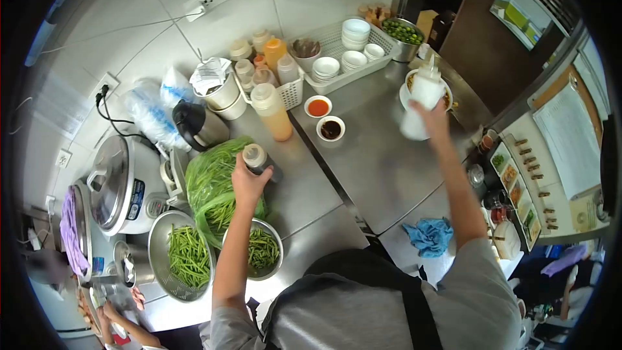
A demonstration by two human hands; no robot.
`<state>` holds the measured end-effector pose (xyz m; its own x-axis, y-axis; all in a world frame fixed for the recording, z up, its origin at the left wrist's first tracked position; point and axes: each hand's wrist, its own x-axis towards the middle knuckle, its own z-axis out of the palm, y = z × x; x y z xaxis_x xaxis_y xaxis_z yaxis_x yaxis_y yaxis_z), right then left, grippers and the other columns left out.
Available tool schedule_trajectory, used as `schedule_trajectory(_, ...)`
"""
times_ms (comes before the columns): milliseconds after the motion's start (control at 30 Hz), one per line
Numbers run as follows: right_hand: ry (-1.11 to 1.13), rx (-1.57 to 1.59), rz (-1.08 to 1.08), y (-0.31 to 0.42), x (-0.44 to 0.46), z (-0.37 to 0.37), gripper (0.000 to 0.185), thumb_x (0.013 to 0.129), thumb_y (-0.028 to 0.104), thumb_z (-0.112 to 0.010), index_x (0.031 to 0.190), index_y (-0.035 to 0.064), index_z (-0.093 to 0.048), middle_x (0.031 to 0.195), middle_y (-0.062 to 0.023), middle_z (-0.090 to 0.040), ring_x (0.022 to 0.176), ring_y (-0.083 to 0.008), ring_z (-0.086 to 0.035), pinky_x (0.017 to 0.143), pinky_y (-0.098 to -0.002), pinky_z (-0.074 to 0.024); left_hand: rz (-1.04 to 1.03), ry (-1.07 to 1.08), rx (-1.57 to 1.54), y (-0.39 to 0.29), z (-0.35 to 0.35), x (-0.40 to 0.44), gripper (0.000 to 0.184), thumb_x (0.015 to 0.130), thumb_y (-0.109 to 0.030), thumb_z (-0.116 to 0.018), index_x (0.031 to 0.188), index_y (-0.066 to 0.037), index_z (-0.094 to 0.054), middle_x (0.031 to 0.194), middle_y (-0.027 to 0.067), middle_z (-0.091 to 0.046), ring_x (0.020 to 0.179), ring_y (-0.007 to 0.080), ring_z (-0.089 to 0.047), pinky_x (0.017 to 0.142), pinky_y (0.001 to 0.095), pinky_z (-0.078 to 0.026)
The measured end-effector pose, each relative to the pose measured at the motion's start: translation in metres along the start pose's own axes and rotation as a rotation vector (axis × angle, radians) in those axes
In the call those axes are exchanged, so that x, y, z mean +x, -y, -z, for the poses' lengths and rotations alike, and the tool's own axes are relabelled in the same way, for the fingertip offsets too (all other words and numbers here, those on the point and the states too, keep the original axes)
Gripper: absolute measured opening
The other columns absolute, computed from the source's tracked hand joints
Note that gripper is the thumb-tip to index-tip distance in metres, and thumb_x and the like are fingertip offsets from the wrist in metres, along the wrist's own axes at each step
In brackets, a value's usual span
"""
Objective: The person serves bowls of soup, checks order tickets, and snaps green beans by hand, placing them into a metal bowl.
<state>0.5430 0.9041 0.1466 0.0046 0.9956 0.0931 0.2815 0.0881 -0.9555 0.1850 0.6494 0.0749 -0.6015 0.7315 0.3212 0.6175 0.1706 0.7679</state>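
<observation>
My left hand [249, 182] is wrapped round a squeeze bottle [257, 158] with dark contents, beside a green plastic bag of vegetables [218, 178]. At the right, my right hand [433, 122] grips a white bottle [424, 96], somewhat blurred, in front of a white bowl [447, 94] of food that it partly hides. Two small white bowls stand between my hands, one with red sauce [318, 107] and one with dark sauce [331, 129]. A tall bottle of orange-tan liquid [272, 113] stands upright behind my left hand.
Green beans fill a colander [153, 261] and a metal bowl [278, 261] near my left forearm. A rice cooker [120, 188] and a kettle [202, 124] stand left. White bowls sit in a tray [382, 58] at the back. A blue cloth [429, 237] lies right. Other people's hands show lower left.
</observation>
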Motion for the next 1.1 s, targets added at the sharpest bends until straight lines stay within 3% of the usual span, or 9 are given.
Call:
schedule_trajectory(67, -0.160, -0.693, 0.266, -0.046, 0.078, 0.062, 0.076, 0.064, 0.028, -0.083, 0.128, 0.0088, -0.048, 0.122, -0.0182, -0.058, 0.109, -0.0316, -0.059, 0.090, -0.0446, -0.0487, -0.029, -0.025, -0.009, 0.002, -0.004, 0.010, 0.053, 0.062, -0.017, -0.082, 0.103, 0.000, -0.054, 0.089, 0.0196, -0.068, 0.086, 0.0358, -0.066, 0.076, 0.0412, -0.051)
schedule_trajectory(333, 0.158, -1.892, 0.166, -0.009, 0.115, 0.106, 0.041, 0.073, 0.021, -0.071, 0.114, 0.0273, -0.065, 0.109, -0.0040, -0.067, 0.107, -0.0261, -0.060, 0.088, -0.0405, -0.0467, -0.047, -0.100, 0.002, 0.017, -0.024, 0.052, 0.054, 0.065, -0.018, -0.084, 0.105, 0.001, -0.053, 0.080, 0.0168, -0.066, 0.072, 0.0310, -0.064, 0.067, 0.0394, -0.049)
schedule_trajectory(367, 0.098, -1.870, 0.171, -0.009, 0.121, 0.107, 0.038, 0.075, 0.020, -0.070, 0.112, 0.0276, -0.066, 0.106, -0.0036, -0.068, 0.107, -0.0259, -0.060, 0.088, -0.0403, -0.0464, 0.148, 0.041, -0.012, 0.024, -0.022, 0.056, 0.064, 0.066, -0.020, -0.085, 0.116, 0.000, -0.052, 0.096, 0.0186, -0.064, 0.083, 0.0299, -0.064, 0.071, 0.0372, -0.050)
schedule_trajectory(467, -0.008, -1.844, 0.225, -0.013, 0.134, 0.106, 0.030, 0.079, 0.019, -0.066, 0.108, 0.0275, -0.068, 0.101, -0.0029, -0.069, 0.106, -0.0250, -0.061, 0.088, -0.0395, -0.0455, -0.053, -0.021, -0.013, 0.035, -0.017, 0.048, 0.080, 0.066, -0.024, -0.085, 0.133, -0.003, -0.046, 0.118, 0.0201, -0.056, 0.099, 0.0307, -0.059, 0.081, 0.0383, -0.049)
schedule_trajectory(567, 0.064, -1.885, 0.253, -0.018, 0.135, 0.100, 0.026, 0.081, 0.018, -0.064, 0.106, 0.0253, -0.070, 0.103, -0.0031, -0.070, 0.106, -0.0242, -0.061, 0.089, -0.0388, -0.0445, 0.167, 0.085, -0.027, 0.022, 0.015, 0.021, 0.090, 0.069, -0.027, -0.084, 0.143, -0.007, -0.038, 0.131, 0.0191, -0.046, 0.113, 0.0314, -0.052, 0.091, 0.0409, -0.046)
schedule_trajectory(767, -0.055, -1.827, 0.136, -0.031, 0.151, 0.131, 0.029, 0.079, 0.020, -0.067, 0.109, 0.0228, -0.069, 0.108, -0.0048, -0.069, 0.109, -0.0260, -0.061, 0.090, -0.0415, -0.0452, 0.188, 0.220, -0.041, -0.015, 0.061, -0.035, 0.080, 0.075, -0.024, -0.079, 0.143, -0.008, -0.040, 0.130, 0.0164, -0.048, 0.118, 0.0285, -0.050, 0.096, 0.0432, -0.043)
schedule_trajectory(900, -0.160, -1.234, 0.036, -0.031, 0.123, 0.107, 0.074, 0.056, 0.024, -0.084, 0.124, 0.0151, -0.057, 0.113, -0.0108, -0.066, 0.106, -0.0279, -0.063, 0.091, -0.0453, -0.0486, 0.175, 0.158, -0.147, -0.059, 0.071, -0.048, 0.070, 0.079, -0.017, -0.075, 0.140, -0.008, -0.043, 0.134, 0.0136, -0.049, 0.122, 0.0259, -0.049, 0.099, 0.0428, -0.040)
schedule_trajectory(933, -0.171, -1.017, 0.242, -0.056, 0.126, 0.104, 0.079, 0.054, 0.026, -0.085, 0.126, 0.0123, -0.054, 0.110, -0.0161, -0.066, 0.104, -0.0316, -0.063, 0.089, -0.0411, -0.0498, 0.185, 0.140, -0.196, -0.066, 0.072, -0.051, 0.068, 0.080, -0.015, -0.074, 0.139, -0.008, -0.044, 0.134, 0.0129, -0.049, 0.123, 0.0252, -0.049, 0.100, 0.0425, -0.040)
schedule_trajectory(1100, -0.117, -0.198, 0.415, -0.026, 0.036, -0.032, 0.083, 0.048, 0.020, -0.090, 0.119, 0.0030, -0.050, 0.106, -0.0124, -0.062, 0.098, -0.0241, -0.060, 0.087, -0.0356, -0.0486, 0.202, 0.207, -0.392, -0.083, 0.070, -0.071, 0.060, 0.080, -0.013, -0.074, 0.134, -0.005, -0.049, 0.129, 0.0111, -0.057, 0.118, 0.0221, -0.054, 0.101, 0.0401, -0.039)
